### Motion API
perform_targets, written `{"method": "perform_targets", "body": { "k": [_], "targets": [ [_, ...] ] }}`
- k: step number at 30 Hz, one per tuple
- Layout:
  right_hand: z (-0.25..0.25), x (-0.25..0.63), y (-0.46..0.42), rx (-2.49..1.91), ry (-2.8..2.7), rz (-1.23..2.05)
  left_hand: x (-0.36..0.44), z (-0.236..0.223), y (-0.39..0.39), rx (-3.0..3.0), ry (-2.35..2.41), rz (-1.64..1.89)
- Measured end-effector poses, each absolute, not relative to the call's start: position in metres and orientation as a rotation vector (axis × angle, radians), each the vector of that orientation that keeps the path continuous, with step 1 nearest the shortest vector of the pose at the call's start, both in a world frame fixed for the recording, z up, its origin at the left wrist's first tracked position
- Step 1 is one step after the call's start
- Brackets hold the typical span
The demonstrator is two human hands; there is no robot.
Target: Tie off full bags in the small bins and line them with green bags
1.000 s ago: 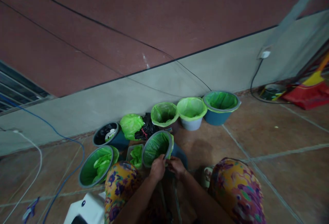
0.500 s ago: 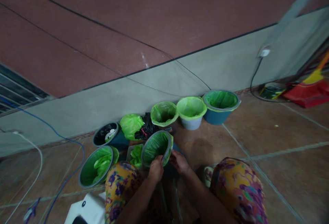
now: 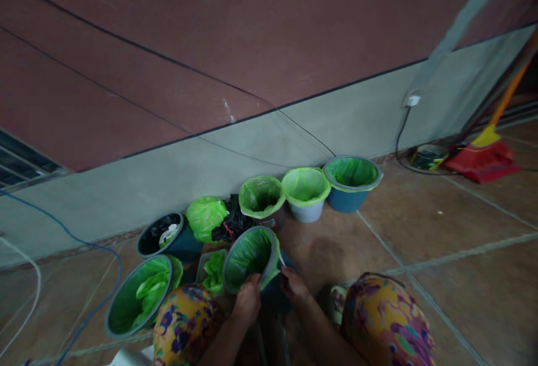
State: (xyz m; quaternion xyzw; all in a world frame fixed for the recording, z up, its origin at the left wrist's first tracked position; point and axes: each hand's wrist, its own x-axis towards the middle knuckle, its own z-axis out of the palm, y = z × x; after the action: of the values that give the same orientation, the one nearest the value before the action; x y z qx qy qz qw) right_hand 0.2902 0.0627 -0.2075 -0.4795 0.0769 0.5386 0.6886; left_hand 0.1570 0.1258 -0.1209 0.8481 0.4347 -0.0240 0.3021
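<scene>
A blue bin with a grey rim stands tilted between my knees, its mouth facing up and to the left. Green bin liner covers its inside and folds over the rim. My left hand is closed over the near part of the rim. On the bin's right side, my right hand pinches a light edge of the liner, pulled slightly away from the bin. Just left of this bin is a small grey container with crumpled green plastic in it.
Lined bins stand along the wall: a blue one, a white one and a dark one. Black and green bags lie beside them. Two bins lean at left. A red dustpan sits far right.
My right hand has drawn the liner's edge out from the bin's right side. My left hand stays at the near rim. The whole view has shifted slightly.
</scene>
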Motion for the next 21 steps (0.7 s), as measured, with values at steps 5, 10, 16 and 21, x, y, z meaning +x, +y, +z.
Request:
{"method": "perform_targets", "body": {
  "k": [5,10,16,21],
  "targets": [
    [-0.188,0.294,0.065,-0.991,0.270,1.297,0.156,-0.115,0.127,2.270,1.147,-0.103],
    [-0.176,0.294,0.065,-1.129,0.184,1.313,0.158,-0.109,0.127,2.263,1.170,-0.142],
    [-0.179,0.278,0.062,-1.221,0.013,1.353,0.161,-0.112,0.124,2.257,1.197,-0.179],
    [-0.174,0.279,0.059,-1.264,-0.032,1.423,0.165,-0.112,0.121,2.318,1.221,-0.246]
  ]
}}
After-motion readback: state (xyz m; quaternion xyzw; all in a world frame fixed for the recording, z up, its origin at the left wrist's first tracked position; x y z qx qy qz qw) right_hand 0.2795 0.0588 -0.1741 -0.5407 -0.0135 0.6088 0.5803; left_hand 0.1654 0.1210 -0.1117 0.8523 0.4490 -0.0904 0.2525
